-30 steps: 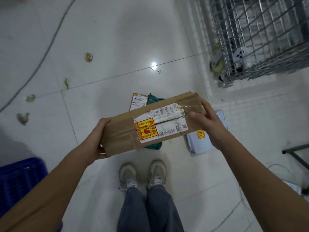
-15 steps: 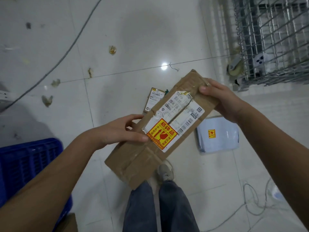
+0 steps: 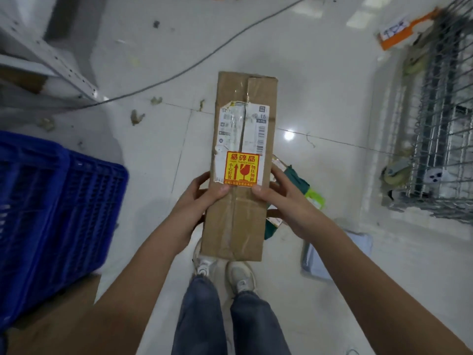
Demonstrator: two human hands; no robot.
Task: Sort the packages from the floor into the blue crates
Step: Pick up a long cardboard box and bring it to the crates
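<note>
A long brown cardboard box (image 3: 240,216) with a white shipping label and a yellow-red fragile sticker is held lengthwise in front of me, pointing away. My left hand (image 3: 198,201) grips its left side and my right hand (image 3: 284,201) grips its right side, thumbs on top. A blue crate (image 3: 58,206) stands on the floor to my left. Below the box lie a green package (image 3: 298,179) and a light blue mailer bag (image 3: 332,254), both partly hidden.
A wire cage trolley (image 3: 435,139) on castors stands at the right. A white metal shelf frame (image 3: 48,55) is at the upper left. A grey cable (image 3: 199,65) crosses the tiled floor, with scraps of litter. My shoes (image 3: 222,267) are below the box.
The box has turned from crosswise through diagonal to lengthwise. Both hands have shifted to its near half. The view has swung left, showing more of the blue crate.
</note>
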